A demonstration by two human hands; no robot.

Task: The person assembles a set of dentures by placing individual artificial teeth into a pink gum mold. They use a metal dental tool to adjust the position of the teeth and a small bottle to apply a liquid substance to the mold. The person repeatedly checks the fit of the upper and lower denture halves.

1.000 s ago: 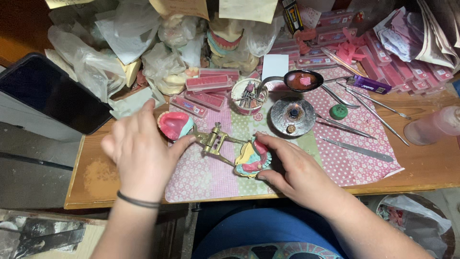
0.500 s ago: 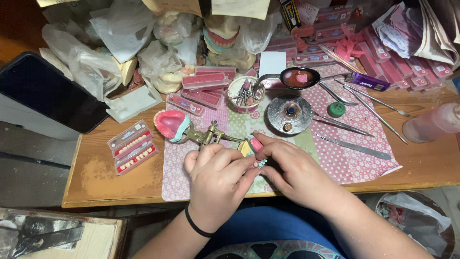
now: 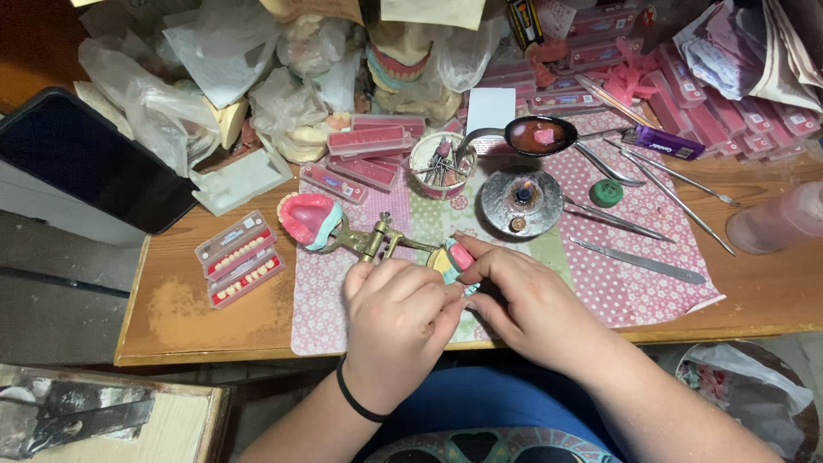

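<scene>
Left hand [image 3: 396, 319] and right hand [image 3: 523, 302] pinch together on the denture cast [image 3: 454, 255] near the worktop's [image 3: 171, 317] edge; the lit burner [image 3: 520, 199] just beyond could scorch fingers, though grip detail seems hidden.

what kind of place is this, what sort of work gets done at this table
Most likely a dental technician's bench: a brass articulator holding pink wax denture bases, cards of artificial teeth, and a small lit burner beside metal wax tools.
</scene>
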